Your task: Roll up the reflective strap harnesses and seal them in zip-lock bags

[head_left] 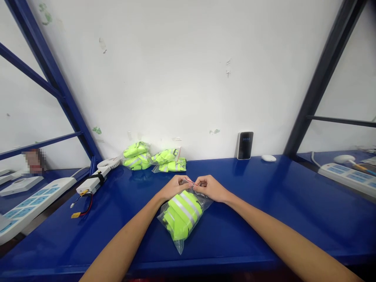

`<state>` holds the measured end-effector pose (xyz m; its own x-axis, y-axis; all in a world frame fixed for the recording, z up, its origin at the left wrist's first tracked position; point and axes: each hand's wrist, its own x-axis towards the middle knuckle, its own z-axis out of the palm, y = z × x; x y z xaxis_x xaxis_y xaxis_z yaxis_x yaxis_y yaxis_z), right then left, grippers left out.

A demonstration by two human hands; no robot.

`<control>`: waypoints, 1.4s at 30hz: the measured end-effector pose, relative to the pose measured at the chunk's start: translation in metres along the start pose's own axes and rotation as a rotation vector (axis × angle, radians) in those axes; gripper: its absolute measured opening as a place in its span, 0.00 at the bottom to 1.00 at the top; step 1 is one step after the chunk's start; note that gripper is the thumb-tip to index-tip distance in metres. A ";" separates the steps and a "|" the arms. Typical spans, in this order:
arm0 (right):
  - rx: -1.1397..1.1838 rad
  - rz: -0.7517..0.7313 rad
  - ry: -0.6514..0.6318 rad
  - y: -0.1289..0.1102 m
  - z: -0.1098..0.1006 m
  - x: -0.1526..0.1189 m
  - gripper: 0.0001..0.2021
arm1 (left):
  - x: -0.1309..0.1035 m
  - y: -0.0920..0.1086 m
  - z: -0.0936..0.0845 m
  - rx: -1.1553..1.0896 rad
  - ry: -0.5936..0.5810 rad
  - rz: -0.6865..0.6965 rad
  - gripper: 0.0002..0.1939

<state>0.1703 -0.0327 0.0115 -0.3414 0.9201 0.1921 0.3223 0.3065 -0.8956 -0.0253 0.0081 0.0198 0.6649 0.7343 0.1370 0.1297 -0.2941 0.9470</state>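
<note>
A clear zip-lock bag [179, 243] lies at the middle of the blue table, its red-lined top edge facing away from me. Folded inside it is a neon yellow reflective vest [183, 213] with silver stripes. My left hand [173, 188] pinches the bag's top edge near its middle. Close beside it, my right hand [209, 187] grips the same edge between thumb and fingers. The two hands nearly meet at the seal, and parts of the seal are hidden by the fingers.
More bagged neon vests [136, 156] are stacked against the wall, with another stack [170, 159] beside them. A white fan [108, 162] and a battery pack with wires [92, 182] lie left. A small clock display [244, 145] and a white oval object [268, 158] stand back right. Power strips [38, 201] flank the blue table [264, 219].
</note>
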 end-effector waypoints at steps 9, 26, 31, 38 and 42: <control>0.054 0.012 0.016 0.003 0.000 0.002 0.13 | -0.001 0.001 -0.001 0.016 0.006 0.002 0.16; -0.050 -0.005 0.050 0.001 0.005 0.001 0.12 | -0.003 -0.002 0.000 0.081 0.020 0.023 0.15; -0.073 -0.014 0.036 0.001 0.004 -0.001 0.13 | -0.002 -0.003 0.001 0.045 0.003 0.026 0.14; 0.074 0.020 -0.058 0.002 -0.002 0.001 0.16 | 0.003 -0.007 -0.009 -0.134 0.112 -0.090 0.15; 0.149 0.039 -0.044 0.007 -0.004 0.003 0.14 | 0.004 -0.009 -0.012 -0.097 0.109 -0.086 0.16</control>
<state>0.1750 -0.0264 0.0079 -0.3709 0.9178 0.1415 0.2029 0.2287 -0.9521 -0.0331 0.0211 0.0154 0.5702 0.8177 0.0795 0.1076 -0.1702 0.9795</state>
